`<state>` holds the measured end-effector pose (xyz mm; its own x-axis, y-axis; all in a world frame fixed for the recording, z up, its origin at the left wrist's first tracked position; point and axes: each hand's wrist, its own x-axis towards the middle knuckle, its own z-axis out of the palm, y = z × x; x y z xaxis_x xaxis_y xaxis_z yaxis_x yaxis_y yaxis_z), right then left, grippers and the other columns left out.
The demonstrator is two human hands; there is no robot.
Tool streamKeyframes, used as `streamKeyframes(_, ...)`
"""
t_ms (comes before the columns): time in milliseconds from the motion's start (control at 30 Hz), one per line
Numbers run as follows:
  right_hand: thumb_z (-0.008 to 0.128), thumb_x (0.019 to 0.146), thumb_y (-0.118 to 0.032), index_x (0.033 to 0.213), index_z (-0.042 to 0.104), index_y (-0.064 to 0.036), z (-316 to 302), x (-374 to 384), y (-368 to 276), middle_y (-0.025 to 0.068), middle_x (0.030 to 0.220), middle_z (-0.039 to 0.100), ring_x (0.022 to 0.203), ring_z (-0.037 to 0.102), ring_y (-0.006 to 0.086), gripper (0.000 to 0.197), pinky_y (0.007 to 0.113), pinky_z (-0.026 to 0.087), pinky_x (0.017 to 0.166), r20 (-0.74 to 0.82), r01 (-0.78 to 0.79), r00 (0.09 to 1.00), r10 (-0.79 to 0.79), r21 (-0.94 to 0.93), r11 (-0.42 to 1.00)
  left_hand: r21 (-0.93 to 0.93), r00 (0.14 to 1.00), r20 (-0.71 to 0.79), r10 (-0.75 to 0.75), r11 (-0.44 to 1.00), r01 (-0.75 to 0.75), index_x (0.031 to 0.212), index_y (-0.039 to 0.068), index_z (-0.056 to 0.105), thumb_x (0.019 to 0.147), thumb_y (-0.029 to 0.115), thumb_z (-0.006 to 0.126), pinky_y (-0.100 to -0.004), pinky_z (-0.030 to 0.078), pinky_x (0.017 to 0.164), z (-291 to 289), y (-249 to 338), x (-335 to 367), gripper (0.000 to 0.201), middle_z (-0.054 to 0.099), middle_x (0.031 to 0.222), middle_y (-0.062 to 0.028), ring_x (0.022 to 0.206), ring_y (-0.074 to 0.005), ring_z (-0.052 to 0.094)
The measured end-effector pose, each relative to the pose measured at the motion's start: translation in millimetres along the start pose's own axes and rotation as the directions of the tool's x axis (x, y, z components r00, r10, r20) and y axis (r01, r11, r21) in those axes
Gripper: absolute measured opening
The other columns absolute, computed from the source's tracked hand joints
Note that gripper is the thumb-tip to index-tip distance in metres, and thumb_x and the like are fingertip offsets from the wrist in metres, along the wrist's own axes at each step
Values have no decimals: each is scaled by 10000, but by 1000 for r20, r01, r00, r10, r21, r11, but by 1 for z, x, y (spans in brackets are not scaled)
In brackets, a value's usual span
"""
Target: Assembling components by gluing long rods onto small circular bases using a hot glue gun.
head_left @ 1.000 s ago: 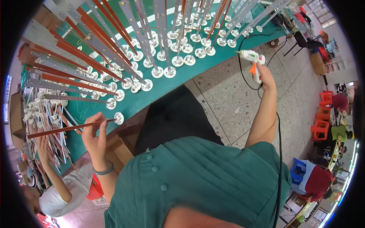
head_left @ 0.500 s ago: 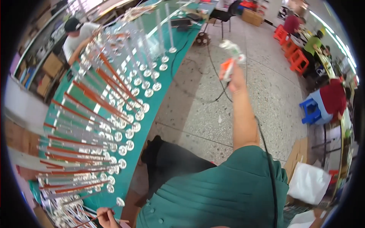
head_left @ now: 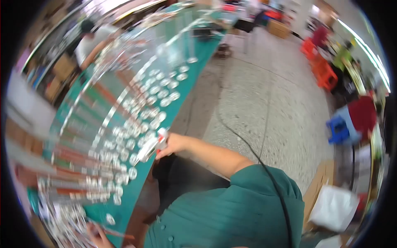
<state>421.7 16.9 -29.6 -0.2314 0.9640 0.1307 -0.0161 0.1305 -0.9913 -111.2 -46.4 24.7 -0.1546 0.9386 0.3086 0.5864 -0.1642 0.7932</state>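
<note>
The white glue gun (head_left: 149, 149) is over the near edge of the green table (head_left: 210, 47), its nozzle slanting down and leftward toward the white discs (head_left: 125, 155). The person's right hand (head_left: 173, 144) is wrapped around its handle, the arm stretched across the body. Down at the lower edge, the left hand (head_left: 98, 236) is beside one white disc (head_left: 110, 219) set apart from the rows; it's too smeared for me to tell whether those fingers pinch anything. A jumbled heap of pale parts (head_left: 68, 219) lies just left of it. Blurred strips (head_left: 108, 96), some reddish brown, rise from the crowded discs. A black cord (head_left: 275, 182) trails over the shoulder of the person's green top (head_left: 223, 206). Across the table a co-worker in white (head_left: 92, 47) bends forward, and over on the right someone in dark red (head_left: 362, 113) sits on a blue stool (head_left: 338, 128).
</note>
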Motion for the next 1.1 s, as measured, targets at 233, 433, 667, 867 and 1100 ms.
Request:
streamKeyframes(233, 820, 694, -73, 1048, 646, -9, 14, 7, 29, 45, 942, 677, 834, 628, 146, 399, 288, 510, 739, -127, -113, 989, 79, -284, 952, 51, 985, -56, 162, 986, -159, 1242, 4, 545, 829, -9, 617, -283, 500, 766, 23, -3, 46, 420, 612, 1018, -79, 904, -142, 601)
streamKeyframes(433, 768, 735, -100, 1153, 553, 3, -4, 17, 56, 78, 1003, 628, 860, 615, 175, 481, 299, 491, 767, -93, -109, 991, 93, -176, 978, 18, 996, -59, 61, 998, -60, 1222, 67, 560, 835, -43, 607, -249, 500, 715, 24, 2, 43, 406, 615, 854, -36, 766, -100, 609)
streamKeyframes(667, 740, 764, -82, 1179, 522, 7, -4, 17, 63, 104, 970, 624, 825, 625, 198, 477, 320, 505, 746, -131, -85, 989, 65, -146, 986, 131, 985, -53, 162, 979, -154, 1178, 88, 598, 841, -27, 628, -250, 514, 724, 49, -14, 75, 357, 644, 858, -34, 763, -101, 620)
streamKeyframes(867, 755, 763, -95, 1188, 505, 6, -7, 14, 63, 107, 958, 612, 794, 619, 205, 503, 326, 509, 721, -88, -107, 992, 93, -166, 980, 166, 977, -54, 208, 966, -196, 1169, 93, 619, 828, -16, 646, -264, 527, 745, 52, -24, 87, 359, 659, 875, -56, 778, -130, 641)
streamKeyframes(1100, 751, 768, -99, 1165, 507, 11, -1, 17, 58, 103, 914, 603, 751, 597, 187, 479, 316, 503, 676, -83, -68, 995, 56, -149, 987, 237, 990, 35, 135, 962, -139, 1173, 95, 618, 797, -3, 672, -298, 529, 770, 42, -34, 78, 393, 647, 874, -59, 819, -168, 640)
